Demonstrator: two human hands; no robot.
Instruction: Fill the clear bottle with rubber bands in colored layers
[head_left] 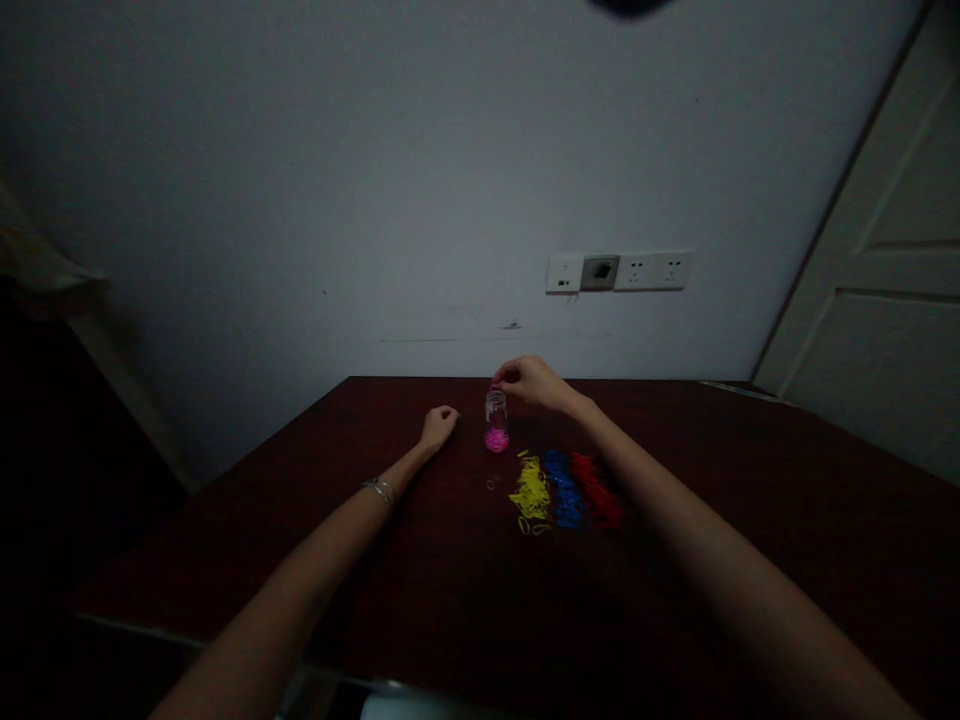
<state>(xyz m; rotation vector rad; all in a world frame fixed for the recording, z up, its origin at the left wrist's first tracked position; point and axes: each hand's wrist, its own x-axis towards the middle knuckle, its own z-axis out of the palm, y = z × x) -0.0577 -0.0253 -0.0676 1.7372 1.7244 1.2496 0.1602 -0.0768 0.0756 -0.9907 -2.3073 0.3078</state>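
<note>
A small clear glass jar (496,408) stands upright on the dark table, with pink rubber bands (496,440) gathered in its bottom. Just above the jar's mouth, my right hand (531,382) pinches a pink rubber band (495,387) between thumb and fingertips. My left hand (439,428) rests on the table left of the jar, fingers curled in and holding nothing I can see. In front of the jar lies a single pale pink band (490,485). To its right are piles of yellow rubber bands (532,492), blue rubber bands (567,490) and red rubber bands (596,492).
The dark reddish table (420,590) runs back to a pale wall (420,200). Sockets and a switch plate (651,271) are set in the wall above it. A white panelled door (885,330) stands at the right. The room is dim.
</note>
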